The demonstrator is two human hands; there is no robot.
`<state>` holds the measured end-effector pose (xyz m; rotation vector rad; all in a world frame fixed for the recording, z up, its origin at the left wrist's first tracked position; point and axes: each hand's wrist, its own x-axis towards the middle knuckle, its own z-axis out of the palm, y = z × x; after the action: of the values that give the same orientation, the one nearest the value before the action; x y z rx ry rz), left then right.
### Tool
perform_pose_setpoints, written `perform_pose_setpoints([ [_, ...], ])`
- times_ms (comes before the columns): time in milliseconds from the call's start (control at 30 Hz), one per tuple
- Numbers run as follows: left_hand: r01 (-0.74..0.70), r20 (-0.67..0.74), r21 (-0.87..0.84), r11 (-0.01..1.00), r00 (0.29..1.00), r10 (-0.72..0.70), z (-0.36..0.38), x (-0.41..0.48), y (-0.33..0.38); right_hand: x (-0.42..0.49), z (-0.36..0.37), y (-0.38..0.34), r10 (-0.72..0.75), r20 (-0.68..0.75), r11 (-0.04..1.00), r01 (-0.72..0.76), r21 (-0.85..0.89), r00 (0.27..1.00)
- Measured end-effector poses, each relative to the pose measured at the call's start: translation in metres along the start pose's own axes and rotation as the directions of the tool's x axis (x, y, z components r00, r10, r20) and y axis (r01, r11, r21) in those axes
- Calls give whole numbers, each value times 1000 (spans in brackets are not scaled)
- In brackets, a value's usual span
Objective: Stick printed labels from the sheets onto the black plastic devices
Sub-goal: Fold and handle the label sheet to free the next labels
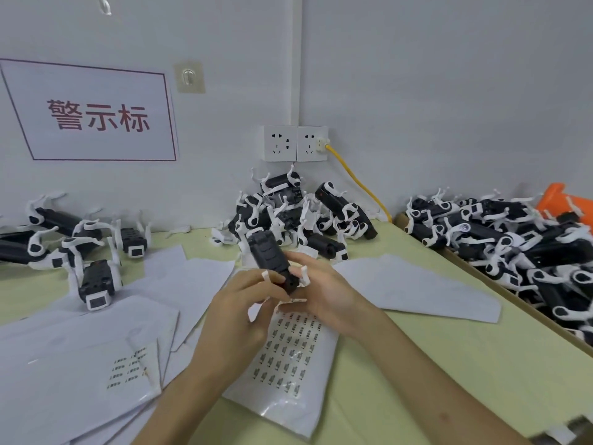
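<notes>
Both my hands hold one black plastic device (269, 255) with white arms above the table's middle. My left hand (239, 311) pinches its near end from the left, thumb and fingers curled round it. My right hand (324, 295) grips it from the right and below. Directly under my hands lies a label sheet (290, 354) with several rows of small printed labels. A second sheet with a few labels (128, 369) lies at the lower left on a stack of white sheets.
A pile of black-and-white devices (298, 213) sits at the back against the wall, more devices (80, 252) stand at the left, and a cardboard tray (500, 297) full of them lines the right edge. Wall sockets (295, 143) with a yellow cable (359, 181) are behind. Blank backing sheets (417, 287) lie around.
</notes>
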<state>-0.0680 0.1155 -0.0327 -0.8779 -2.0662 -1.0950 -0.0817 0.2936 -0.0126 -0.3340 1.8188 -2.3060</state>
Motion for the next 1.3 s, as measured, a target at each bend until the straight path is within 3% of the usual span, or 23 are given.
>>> perform_pose_setpoints([
  [100,19,-60,-75,997,998,-24,-4,3,5,1,-1,-1,-54,-110,998,51,-28,992],
  [200,96,-144,-200,975,982,-126,-7,5,11,1,-2,-2,-172,-240,976,133,-171,955],
  [333,344,-198,-336,877,884,-423,-12,8,8,3,-1,4,-490,-320,843,347,-411,811],
  [433,422,-255,-436,795,789,-559,-16,9,5,0,0,7,-647,-257,682,394,-617,718],
  [567,489,-224,-434,756,754,-617,-21,13,0,-5,4,8,-718,-87,533,465,-706,691],
  [700,547,-52,-526,651,743,-667,-23,17,-6,-6,11,9,-719,50,465,534,-706,693],
  [833,568,3,-562,602,729,-684,-20,13,-11,-8,13,10,-678,40,517,515,-684,734],
  [933,520,-47,-575,632,750,-660,-18,12,-10,-8,14,8,-631,28,585,499,-639,775],
  [1000,485,-74,-515,707,797,-600,-17,11,-6,-8,14,8,-603,15,611,474,-634,797],
  [1167,386,-48,-461,799,888,-456,-17,6,0,-7,8,8,-534,104,514,420,-748,839],
  [1300,413,57,-465,783,897,-439,-19,6,-1,-8,10,7,-506,160,534,454,-713,848],
])
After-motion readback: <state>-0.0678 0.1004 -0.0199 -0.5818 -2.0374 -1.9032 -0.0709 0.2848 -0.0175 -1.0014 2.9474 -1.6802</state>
